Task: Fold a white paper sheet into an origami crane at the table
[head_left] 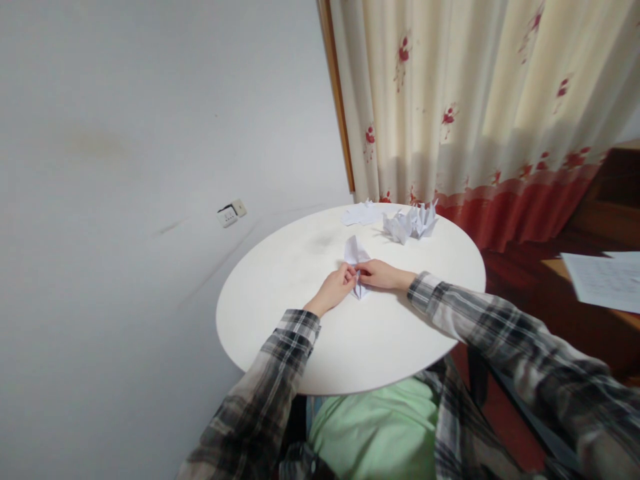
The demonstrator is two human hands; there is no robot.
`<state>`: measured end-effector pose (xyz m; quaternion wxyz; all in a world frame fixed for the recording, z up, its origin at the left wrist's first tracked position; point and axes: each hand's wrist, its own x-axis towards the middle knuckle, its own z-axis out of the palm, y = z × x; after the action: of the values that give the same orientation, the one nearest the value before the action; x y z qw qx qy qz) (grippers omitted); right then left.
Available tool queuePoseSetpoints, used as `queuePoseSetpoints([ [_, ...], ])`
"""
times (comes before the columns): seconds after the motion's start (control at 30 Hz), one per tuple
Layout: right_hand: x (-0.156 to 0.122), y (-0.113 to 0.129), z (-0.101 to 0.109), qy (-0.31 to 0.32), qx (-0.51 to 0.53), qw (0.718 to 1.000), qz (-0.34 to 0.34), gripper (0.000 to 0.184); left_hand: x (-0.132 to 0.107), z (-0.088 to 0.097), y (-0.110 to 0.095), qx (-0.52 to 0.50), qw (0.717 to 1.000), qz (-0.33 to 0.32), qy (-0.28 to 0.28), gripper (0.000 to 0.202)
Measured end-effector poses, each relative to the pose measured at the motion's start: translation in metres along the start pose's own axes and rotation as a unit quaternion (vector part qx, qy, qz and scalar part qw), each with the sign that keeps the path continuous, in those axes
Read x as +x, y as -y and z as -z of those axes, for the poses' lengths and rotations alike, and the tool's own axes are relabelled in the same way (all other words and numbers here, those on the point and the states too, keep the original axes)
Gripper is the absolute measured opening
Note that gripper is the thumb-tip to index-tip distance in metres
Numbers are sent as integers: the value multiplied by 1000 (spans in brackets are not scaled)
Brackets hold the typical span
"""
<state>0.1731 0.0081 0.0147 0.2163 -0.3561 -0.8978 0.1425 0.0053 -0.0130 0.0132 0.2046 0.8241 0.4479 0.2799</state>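
A partly folded piece of white paper (356, 257) lies on the round white table (300, 320), its pointed flaps sticking up toward the far side. My left hand (336, 288) and my right hand (380, 274) meet over its near end. Both hands pinch the paper with their fingertips, pressing it against the tabletop. Plaid sleeves cover both forearms. The near tip of the paper shows just below my fingers.
Several finished folded white paper figures (411, 223) stand at the table's far edge, beside a flat sheet of paper (360, 215). A floral curtain (475, 113) hangs behind. A wall socket (231, 213) sits at the left. Printed sheets (603, 280) lie on a brown surface at the right.
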Motion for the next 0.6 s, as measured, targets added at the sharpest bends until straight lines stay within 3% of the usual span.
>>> queuePoseSetpoints([
  [0.2, 1, 1, 1, -12, -31, 999, -40, 24, 1, -1, 6, -22, 1000, -19, -10, 25],
  [0.33, 1, -1, 2, -13, -39, 999, -26, 27, 1, -4, 9, -26, 999, -24, -16, 30],
  [0.47, 2, -4, -1, -21, -18, 999, -19, 37, 2, -3, 11, -6, 999, -24, -27, 28],
  [0.6, 2, -4, -3, -25, -28, 999, -32, 33, 2, -2, 14, 41, 997, -14, -56, 23],
])
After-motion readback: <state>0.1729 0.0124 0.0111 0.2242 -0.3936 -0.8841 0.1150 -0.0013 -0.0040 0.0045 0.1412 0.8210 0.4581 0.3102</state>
